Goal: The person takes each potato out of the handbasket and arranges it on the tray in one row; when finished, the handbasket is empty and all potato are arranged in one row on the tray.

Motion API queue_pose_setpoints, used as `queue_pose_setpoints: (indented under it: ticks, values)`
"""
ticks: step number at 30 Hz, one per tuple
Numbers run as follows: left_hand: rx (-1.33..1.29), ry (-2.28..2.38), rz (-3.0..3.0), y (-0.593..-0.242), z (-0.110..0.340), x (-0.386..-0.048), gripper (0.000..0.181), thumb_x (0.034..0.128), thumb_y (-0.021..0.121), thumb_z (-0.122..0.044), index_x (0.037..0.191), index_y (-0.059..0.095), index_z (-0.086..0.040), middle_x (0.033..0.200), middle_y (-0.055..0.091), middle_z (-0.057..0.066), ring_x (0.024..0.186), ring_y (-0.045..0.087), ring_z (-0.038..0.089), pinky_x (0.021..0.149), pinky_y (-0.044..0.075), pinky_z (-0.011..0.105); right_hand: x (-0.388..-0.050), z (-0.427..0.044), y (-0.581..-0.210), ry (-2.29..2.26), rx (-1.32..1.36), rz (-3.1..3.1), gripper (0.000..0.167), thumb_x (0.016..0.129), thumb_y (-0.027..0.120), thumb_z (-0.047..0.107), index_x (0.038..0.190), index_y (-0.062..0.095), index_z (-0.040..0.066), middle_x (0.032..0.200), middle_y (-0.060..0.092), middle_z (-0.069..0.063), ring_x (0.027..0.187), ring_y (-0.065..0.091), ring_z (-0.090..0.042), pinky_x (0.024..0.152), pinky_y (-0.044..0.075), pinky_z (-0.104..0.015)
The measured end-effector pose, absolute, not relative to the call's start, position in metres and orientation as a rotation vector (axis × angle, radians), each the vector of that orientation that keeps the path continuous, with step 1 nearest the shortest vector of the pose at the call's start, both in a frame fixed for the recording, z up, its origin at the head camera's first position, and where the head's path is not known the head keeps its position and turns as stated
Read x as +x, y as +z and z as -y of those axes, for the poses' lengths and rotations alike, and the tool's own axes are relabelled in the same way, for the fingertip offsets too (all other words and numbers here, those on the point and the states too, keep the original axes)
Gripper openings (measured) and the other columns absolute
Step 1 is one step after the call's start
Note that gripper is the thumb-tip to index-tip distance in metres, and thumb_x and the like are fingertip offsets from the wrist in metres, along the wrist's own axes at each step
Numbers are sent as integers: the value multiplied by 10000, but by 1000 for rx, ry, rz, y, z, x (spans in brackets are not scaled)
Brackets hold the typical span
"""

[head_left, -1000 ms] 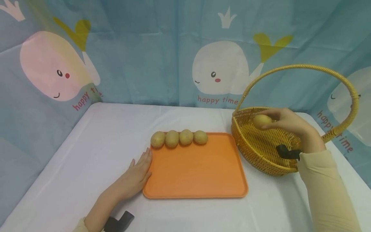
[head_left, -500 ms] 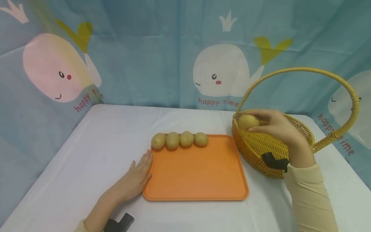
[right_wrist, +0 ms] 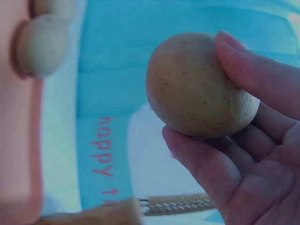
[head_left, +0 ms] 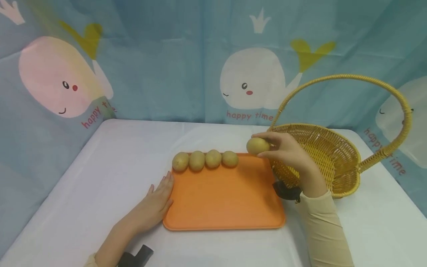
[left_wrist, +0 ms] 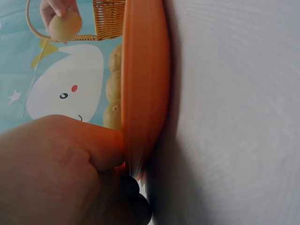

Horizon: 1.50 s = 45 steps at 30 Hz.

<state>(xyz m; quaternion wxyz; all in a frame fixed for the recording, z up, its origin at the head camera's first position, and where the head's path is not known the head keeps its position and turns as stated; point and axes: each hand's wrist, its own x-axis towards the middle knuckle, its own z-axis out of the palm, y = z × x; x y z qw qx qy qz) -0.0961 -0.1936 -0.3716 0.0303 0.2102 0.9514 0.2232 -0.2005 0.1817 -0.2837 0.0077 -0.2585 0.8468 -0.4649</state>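
Note:
My right hand [head_left: 288, 152] pinches a potato [head_left: 257, 146] between thumb and fingers, held above the back right corner of the orange tray [head_left: 223, 200]. The right wrist view shows that potato [right_wrist: 192, 86] large, gripped from one side. A row of several potatoes [head_left: 213, 158] lies along the tray's back edge, from the left corner to past the middle. My left hand [head_left: 153, 204] rests against the tray's left edge with its fingers extended. In the left wrist view the left hand [left_wrist: 56, 164] touches the tray's rim [left_wrist: 145, 79].
To the right of the tray stands a wicker basket [head_left: 347, 167] with a tall arched handle [head_left: 350, 76]. No potato shows in its visible part. A white cloth [head_left: 126, 159] covers the table, and a blue printed curtain [head_left: 160, 66] hangs behind.
The right hand has carried the potato leftward from inside the basket, over its rim, to above the tray's back right corner. The left hand and the row of potatoes stay put.

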Motion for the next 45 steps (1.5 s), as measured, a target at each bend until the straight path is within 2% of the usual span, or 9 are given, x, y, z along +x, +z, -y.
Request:
queue_pose_setpoints:
  ticks: [9,13,26,32,37,45]
  values:
    - [638,682,-2930,-375,196,-98,605,980,470,-138,1445,181,121,1518,141,255,1378,173,418,1036,126,669,-213,-162,-304,-1355,-815,-2639,485,731,792,41,1193,645,13,1119,661,-119,1059,591,-243,918,468,-409]
    - [645,678,-2927,-378,197,-99,616,981,476,-155,1449,178,114,1520,143,252,1376,177,426,1028,132,677,-216,-160,-311,-1333,-784,-2649,470,724,787,26,1173,650,-9,1091,671,-133,1064,593,-271,923,457,-434]
    - [657,684,-2936,-375,197,-99,612,976,474,-128,1449,174,117,1521,136,255,1377,177,421,1029,125,680,-219,-156,-322,-1247,-765,-2624,432,723,777,53,1132,663,-27,1058,683,-123,962,601,-224,869,454,-371]
    - [651,696,-2931,-376,197,-99,612,978,473,-136,1447,175,121,1519,143,253,1376,178,421,1032,120,677,-220,-158,-326,-1215,-760,-2582,404,727,772,77,1116,681,16,1041,687,-84,914,600,-199,844,461,-355]
    - [653,696,-2929,-377,197,-99,611,980,471,-144,1445,177,124,1516,146,256,1376,179,422,1029,124,678,-219,-157,-331,-1197,-686,-2570,381,727,766,115,1094,695,42,1017,690,-56,937,583,-196,870,439,-363]
    - [663,699,-2934,-377,198,-99,614,979,475,-147,1446,181,121,1515,151,260,1373,184,426,1024,128,682,-218,-154,-333,-1182,-630,-2541,343,721,759,88,1046,693,0,937,676,-60,858,555,-190,817,443,-335]
